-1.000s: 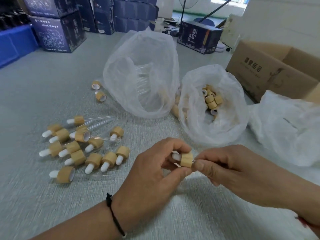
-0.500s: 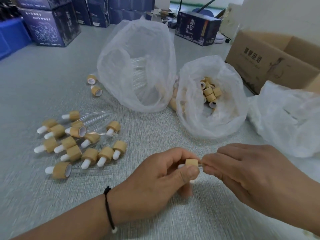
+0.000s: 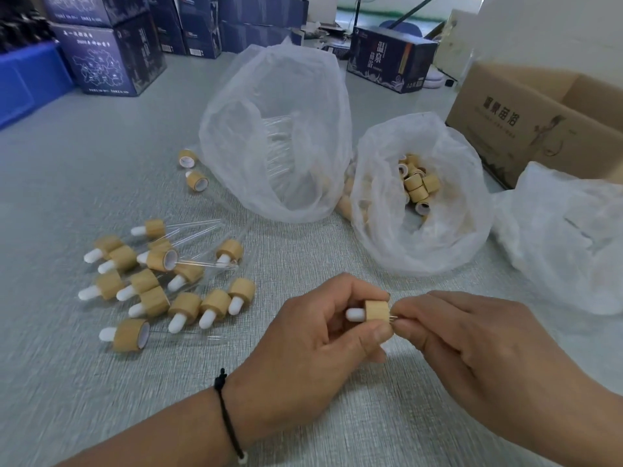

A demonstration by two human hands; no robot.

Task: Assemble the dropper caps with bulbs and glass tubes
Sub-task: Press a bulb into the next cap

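A bamboo dropper cap [image 3: 377,310] with a white bulb [image 3: 354,314] pointing left is pinched between the thumb and fingers of the left hand [image 3: 313,345], low over the grey desk [image 3: 67,382]. The right hand [image 3: 472,345] pinches a thin glass tube [image 3: 393,319] at the cap's open end. Finished droppers [image 3: 158,281] lie to the left, and beyond are a bag of glass tubes [image 3: 279,136] and a bag of caps [image 3: 418,193].

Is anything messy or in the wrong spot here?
A little. Two caps lie by themselves beside the tube bag, away from the finished droppers, which lie in a loose jumble pointing different ways. Nothing looks broken or spilled.
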